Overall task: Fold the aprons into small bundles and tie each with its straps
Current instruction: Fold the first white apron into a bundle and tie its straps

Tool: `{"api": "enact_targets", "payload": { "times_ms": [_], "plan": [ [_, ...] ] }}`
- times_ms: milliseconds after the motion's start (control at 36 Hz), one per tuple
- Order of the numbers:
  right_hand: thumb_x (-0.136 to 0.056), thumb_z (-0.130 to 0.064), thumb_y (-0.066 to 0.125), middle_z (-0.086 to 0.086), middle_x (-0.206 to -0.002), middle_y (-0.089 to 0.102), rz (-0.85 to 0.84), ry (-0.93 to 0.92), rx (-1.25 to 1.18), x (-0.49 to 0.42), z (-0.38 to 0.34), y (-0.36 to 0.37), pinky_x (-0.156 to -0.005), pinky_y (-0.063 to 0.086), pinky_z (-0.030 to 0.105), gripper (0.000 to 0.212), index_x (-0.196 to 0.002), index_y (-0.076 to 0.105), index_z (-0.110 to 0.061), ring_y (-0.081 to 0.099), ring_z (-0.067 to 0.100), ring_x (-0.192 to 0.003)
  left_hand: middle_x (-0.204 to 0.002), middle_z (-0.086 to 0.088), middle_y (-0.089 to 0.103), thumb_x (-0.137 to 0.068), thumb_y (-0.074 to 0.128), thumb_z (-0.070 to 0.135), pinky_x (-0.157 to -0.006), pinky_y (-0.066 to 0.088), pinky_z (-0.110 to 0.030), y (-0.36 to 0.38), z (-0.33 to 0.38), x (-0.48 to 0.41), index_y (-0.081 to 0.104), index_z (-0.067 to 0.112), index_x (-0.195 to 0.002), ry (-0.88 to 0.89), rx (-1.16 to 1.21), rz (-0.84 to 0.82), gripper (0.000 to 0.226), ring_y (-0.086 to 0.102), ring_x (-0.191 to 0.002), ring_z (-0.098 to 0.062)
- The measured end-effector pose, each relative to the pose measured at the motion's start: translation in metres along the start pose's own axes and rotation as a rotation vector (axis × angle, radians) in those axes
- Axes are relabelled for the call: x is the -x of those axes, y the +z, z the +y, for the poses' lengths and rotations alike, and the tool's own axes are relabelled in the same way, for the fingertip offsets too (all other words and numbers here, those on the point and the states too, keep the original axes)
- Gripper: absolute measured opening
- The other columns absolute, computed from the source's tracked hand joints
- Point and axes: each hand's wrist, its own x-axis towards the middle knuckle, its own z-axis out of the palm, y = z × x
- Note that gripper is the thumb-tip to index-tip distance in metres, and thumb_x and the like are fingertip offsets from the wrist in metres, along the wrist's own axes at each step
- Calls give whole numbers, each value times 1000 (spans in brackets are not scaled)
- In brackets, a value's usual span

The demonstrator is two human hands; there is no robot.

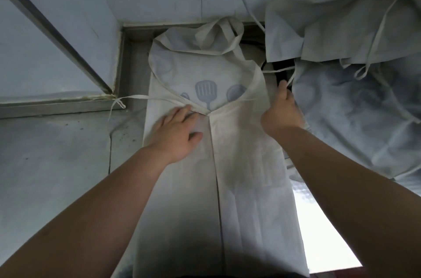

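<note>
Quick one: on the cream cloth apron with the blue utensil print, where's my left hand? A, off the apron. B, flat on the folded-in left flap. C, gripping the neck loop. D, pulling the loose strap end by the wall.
B: the left hand lies with straight fingers on the left flap of the cream cloth apron, beside the centre line where both flaps meet.

The apron point(239, 175) is lying as matt cream cloth, creasing softly, and its utensil print point(206, 93) is looking flat and grey-blue. Its strap point(136, 97) is trailing left of the apron as thin cloth tape. Left of the apron, the counter point(57, 164) is showing dull, stained metal; right of the apron, a pile of aprons point(353, 107) is heaping up as more matt, crumpled cloth.
</note>
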Motion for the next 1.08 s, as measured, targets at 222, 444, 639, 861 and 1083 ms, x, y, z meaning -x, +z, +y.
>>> {"api": "enact_targets", "payload": {
  "times_ms": [222, 444, 639, 861, 1083],
  "plan": [
    [-90, -11, 44, 17, -139, 33, 100, -249, 60, 17, -10, 12, -96, 37, 41, 59, -145, 26, -19, 38, 35, -122, -157, 1, 13, -91, 38, 53, -114, 12, -37, -6, -4, 13, 21, 30, -147, -78, -48, 80, 63, 10, -141, -24],
    [-94, -11, 36, 12, -139, 37, -165, -383, 118, -2, -25, 29, -94, 38, 41, 53, -144, 23, -22, 42, 37, -121, -158, 4, -13, -95, 31, 53, -117, 6, -43, -16, -4, -2, -2, 34, -150, 50, -144, -33, 67, -7, -146, -19],
    [-98, -20, 41, 10, -125, 59, -127, -524, -26, 3, -17, 30, -95, 39, 31, 37, -134, 52, -19, 52, 28, -117, -155, 4, -27, -94, 18, 61, -117, -5, -44, 2, -11, -1, -13, 36, -147, 4, -178, -146, 67, -23, -143, -18],
    [-98, -40, 40, -9, -59, 44, -195, -605, 91, 3, -22, 27, -66, 33, 29, 40, -64, 49, -21, 47, 17, -68, -152, 0, -33, -91, 15, 67, -115, -9, -50, 1, -2, -10, -19, 37, -146, -39, -155, -149, 71, -28, -141, -19],
    [-100, -35, 22, 12, -132, 43, -71, -289, 393, -7, -5, 29, -96, 31, 44, 42, -133, 41, -18, 44, 34, -117, -154, 1, -30, -80, 19, 78, -115, -10, -49, 7, -18, -6, -16, 40, -146, -206, -89, -66, 83, -25, -141, -27]
  ]
}}
